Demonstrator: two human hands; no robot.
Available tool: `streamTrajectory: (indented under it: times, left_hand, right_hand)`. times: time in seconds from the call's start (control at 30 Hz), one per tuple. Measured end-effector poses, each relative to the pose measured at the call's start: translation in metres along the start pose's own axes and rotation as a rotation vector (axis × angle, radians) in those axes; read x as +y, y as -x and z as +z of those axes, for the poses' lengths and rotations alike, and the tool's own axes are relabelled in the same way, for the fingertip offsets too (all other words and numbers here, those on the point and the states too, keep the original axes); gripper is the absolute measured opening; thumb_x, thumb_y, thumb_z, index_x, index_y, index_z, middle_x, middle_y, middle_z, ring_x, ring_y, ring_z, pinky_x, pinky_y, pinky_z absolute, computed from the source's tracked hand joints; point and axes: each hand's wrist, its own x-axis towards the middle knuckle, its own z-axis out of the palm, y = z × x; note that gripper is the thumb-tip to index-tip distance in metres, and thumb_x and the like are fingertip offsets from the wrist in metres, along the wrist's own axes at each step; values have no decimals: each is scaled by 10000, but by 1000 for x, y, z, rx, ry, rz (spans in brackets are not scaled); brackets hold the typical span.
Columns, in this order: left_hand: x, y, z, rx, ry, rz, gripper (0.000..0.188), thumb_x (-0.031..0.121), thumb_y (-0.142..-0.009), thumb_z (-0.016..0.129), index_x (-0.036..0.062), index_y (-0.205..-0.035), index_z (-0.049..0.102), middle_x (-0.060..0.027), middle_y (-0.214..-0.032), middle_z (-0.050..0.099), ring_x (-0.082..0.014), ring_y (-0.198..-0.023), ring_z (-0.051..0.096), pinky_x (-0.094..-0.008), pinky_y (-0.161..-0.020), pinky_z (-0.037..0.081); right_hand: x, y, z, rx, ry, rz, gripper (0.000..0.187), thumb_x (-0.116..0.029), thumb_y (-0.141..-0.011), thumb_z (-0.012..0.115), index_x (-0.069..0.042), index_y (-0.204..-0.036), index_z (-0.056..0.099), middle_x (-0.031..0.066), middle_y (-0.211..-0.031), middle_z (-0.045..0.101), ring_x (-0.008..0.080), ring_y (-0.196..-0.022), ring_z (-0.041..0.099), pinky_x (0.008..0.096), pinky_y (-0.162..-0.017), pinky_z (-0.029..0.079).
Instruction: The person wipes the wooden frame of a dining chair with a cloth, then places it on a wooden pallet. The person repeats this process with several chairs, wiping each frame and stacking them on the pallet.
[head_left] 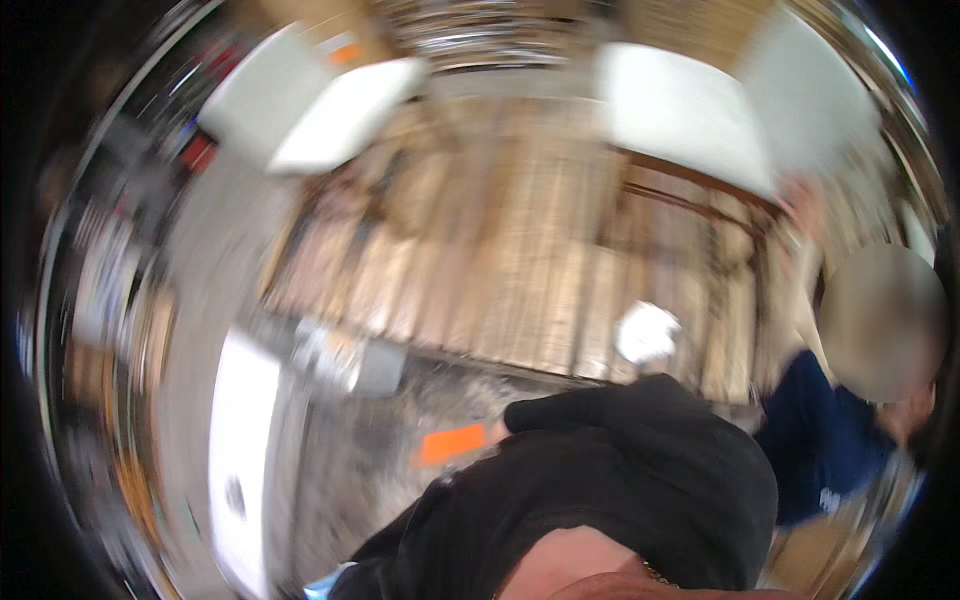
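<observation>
Motion blur softens the whole view. My left hand (497,431), only a sliver of it showing past the black sleeve, is at the end of a flat orange piece (452,445) and seems to grip it. Farther right, my right hand (655,368) is at the near side of a crumpled white wad (647,333), cloth or paper, and appears closed on it. The fingers of both hands are mostly hidden. Beyond them stands a slatted wooden platform (480,270). On it are a white-cushioned chair with brown wooden rails (680,105) and another white-cushioned chair (350,115).
At the right, a person in a navy shirt (825,440) reaches a hand (803,207) to the nearer chair edge. A long white panel (243,450) stands at the left, near a grey container (378,368). Cluttered shelves (110,290) line the far left.
</observation>
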Motion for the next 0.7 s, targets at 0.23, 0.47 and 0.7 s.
streamTrajectory:
  times: [0.23,0.47,0.7]
  left_hand:
    - [-201,106,27,531,677,-270,501,389,-957,536,-9,-670,637,-144,-534,601,-270,-436,625,-408,-502,580]
    - [-281,133,77,211,1291,-229,361,343,-964,559,-8,-906,619,-175,-807,645,-306,-723,662,-461,-681,573]
    - [-369,128,-64,512,1983,-100,349,298,-971,583,-6,-1142,602,-207,-1079,689,-341,-1010,699,-513,-860,565]
  right_hand:
    - [25,-12,-59,507,328,547,505,-341,-904,626,-19,-1293,618,244,-1192,670,350,-1133,643,418,-938,510]
    - [4,-41,-63,652,255,911,316,-212,-920,630,10,-1134,701,164,-862,733,265,-632,699,391,-534,541]
    - [-68,-185,-47,9,150,649,425,-248,-906,647,-23,-1267,658,103,-864,736,171,-732,723,351,-628,556]
